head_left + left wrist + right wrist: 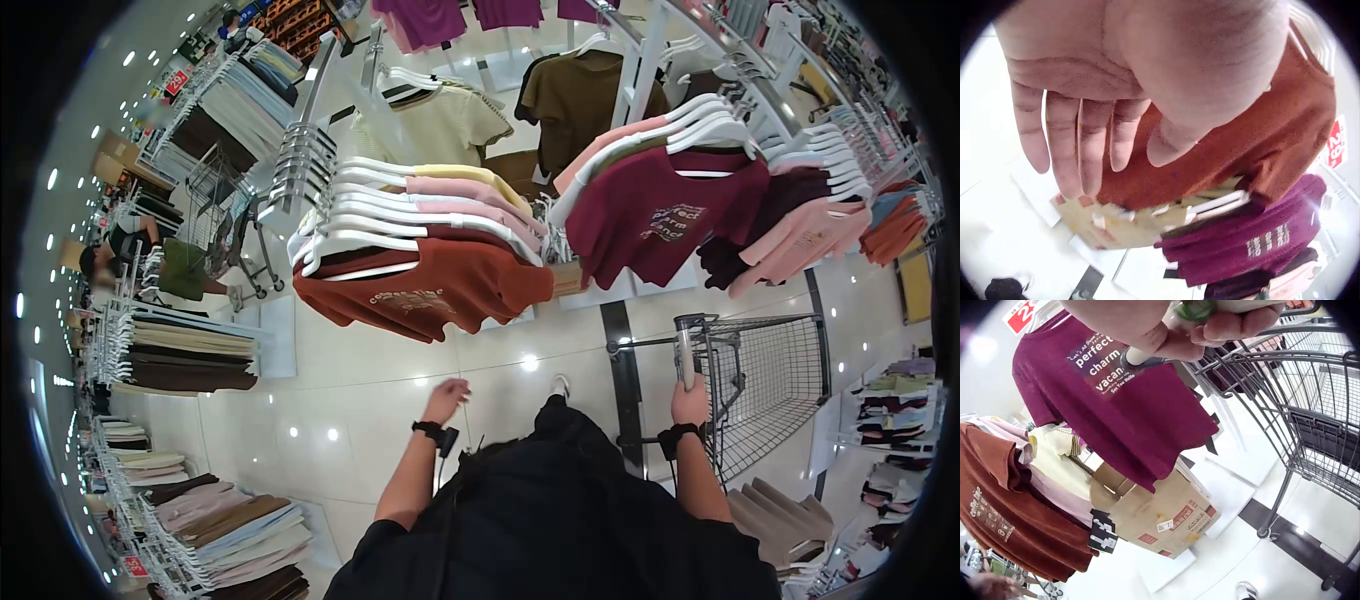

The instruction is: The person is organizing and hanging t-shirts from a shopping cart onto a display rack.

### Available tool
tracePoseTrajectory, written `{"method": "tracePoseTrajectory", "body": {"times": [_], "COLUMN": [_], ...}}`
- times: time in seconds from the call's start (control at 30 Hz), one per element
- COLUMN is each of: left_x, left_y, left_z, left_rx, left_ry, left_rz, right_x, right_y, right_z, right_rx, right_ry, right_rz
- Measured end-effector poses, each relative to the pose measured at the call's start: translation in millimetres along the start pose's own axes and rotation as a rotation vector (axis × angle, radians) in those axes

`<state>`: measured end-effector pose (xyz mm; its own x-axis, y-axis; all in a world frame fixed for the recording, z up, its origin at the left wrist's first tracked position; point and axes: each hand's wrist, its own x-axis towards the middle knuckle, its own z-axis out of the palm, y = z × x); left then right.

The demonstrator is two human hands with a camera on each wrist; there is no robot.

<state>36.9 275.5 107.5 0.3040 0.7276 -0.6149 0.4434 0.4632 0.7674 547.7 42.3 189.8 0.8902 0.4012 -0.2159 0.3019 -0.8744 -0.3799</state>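
Observation:
My right hand (689, 402) grips the handle (686, 350) of a wire shopping cart (770, 375) at my right side. In the right wrist view its fingers (1244, 324) curl round that handle. Nothing is in my left hand (446, 400), held out over the floor with relaxed fingers. Seen from the left wrist, the fingers (1066, 140) hang loosely in front of a rust-red T-shirt (430, 285). That shirt is foremost on a rack of white hangers ahead. Right of it hangs a maroon T-shirt (665, 215) with white lettering.
A cardboard box (1163, 519) sits beneath the hanging shirts. Pink T-shirts (808, 240) hang farther right. On the left stand racks of folded-over trousers (190, 350), with another person (130, 245) and a second cart (215, 185) beyond. Tiled floor (350, 410) lies between.

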Motion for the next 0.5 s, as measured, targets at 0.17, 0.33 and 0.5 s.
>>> {"method": "tracePoseTrajectory", "body": {"times": [0.17,0.33,0.5], "left_x": [-33,-89,-73], "left_y": [141,293,346], "left_z": [-77,-140,-176], "left_rx": [0.003,0.203,0.466], "left_ry": [0.441,1.122,0.895], "left_rz": [0.397,0.916,1.199], "right_x": [11,2,-28], "right_y": [-18,-53,-74], "right_z": [12,36,61], "right_rx": [0.001,0.021,-0.018], "right_ry": [0.031,0.086,0.215], "right_rz": [0.012,0.001,0.043]}}
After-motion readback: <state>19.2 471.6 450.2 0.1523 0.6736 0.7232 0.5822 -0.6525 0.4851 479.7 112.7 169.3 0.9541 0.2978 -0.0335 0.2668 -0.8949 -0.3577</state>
